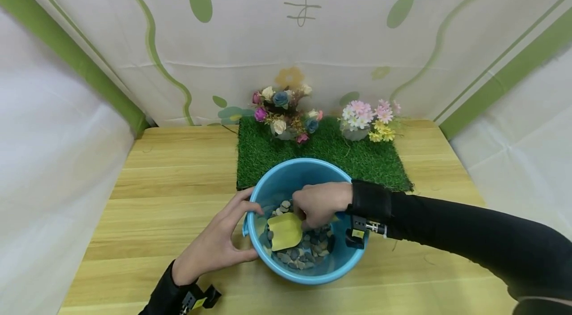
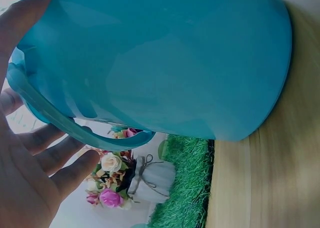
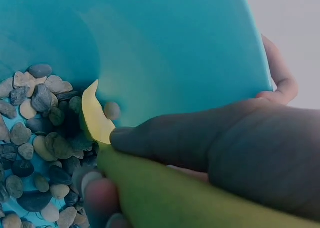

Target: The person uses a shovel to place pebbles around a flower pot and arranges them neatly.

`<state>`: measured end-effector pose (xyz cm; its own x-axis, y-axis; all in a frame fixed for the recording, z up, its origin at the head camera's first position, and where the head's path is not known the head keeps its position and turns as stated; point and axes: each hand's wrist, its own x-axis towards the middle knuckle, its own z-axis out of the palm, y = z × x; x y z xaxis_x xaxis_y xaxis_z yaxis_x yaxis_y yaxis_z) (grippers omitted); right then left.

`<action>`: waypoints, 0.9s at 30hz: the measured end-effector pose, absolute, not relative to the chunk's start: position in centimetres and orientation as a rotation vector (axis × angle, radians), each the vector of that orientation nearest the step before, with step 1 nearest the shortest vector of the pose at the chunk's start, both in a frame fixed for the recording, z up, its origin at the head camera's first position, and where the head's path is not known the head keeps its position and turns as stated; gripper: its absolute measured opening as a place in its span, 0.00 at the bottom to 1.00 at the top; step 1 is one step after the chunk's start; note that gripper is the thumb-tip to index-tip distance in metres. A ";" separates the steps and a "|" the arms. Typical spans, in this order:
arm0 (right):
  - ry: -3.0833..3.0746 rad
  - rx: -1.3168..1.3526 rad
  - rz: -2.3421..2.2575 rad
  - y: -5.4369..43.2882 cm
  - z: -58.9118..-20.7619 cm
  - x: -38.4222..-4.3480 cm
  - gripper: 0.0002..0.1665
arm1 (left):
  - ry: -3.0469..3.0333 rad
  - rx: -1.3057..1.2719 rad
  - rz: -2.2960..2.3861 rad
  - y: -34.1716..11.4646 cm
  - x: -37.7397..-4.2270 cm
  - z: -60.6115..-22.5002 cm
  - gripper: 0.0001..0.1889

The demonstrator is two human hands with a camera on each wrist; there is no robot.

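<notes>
A blue bucket [image 1: 308,280] stands upright on the table, with many grey and tan pebbles [image 1: 308,250] spread over its bottom. My left hand [image 1: 219,240] steadies it at the left: a finger hooks over the rim and the thumb lies against the outer wall. Beside that hand hangs the bucket's handle [image 2: 75,128]. Inside the bucket, my right hand [image 1: 319,200] grips a yellow toy shovel [image 1: 285,231] by its handle. The shovel's blade is down among the pebbles near the wall; a single pebble [image 3: 112,110] shows beside it in the right wrist view.
Behind the bucket lies a green artificial grass mat [image 1: 254,156]. On it stand a pot of mixed roses [image 1: 283,111] and a pot of pink, white and yellow flowers [image 1: 357,118]. A patterned cloth [image 1: 268,41] hangs at the back of the wooden table [image 1: 178,171].
</notes>
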<state>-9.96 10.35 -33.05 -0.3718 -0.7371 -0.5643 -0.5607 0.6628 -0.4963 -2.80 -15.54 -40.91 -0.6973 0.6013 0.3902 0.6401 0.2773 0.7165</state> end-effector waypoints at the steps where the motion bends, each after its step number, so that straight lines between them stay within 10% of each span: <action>1: 2.077 -1.005 -0.276 10.3 -33.1 -10.0 0.12 | -2.477 -1.206 -1.425 -15.5 -2.8 -40.9 0.34; 27: 1.820 -1.331 -0.517 12.7 -32.4 -12.1 0.27 | -2.473 -1.201 -1.450 -15.6 -2.9 -41.2 0.33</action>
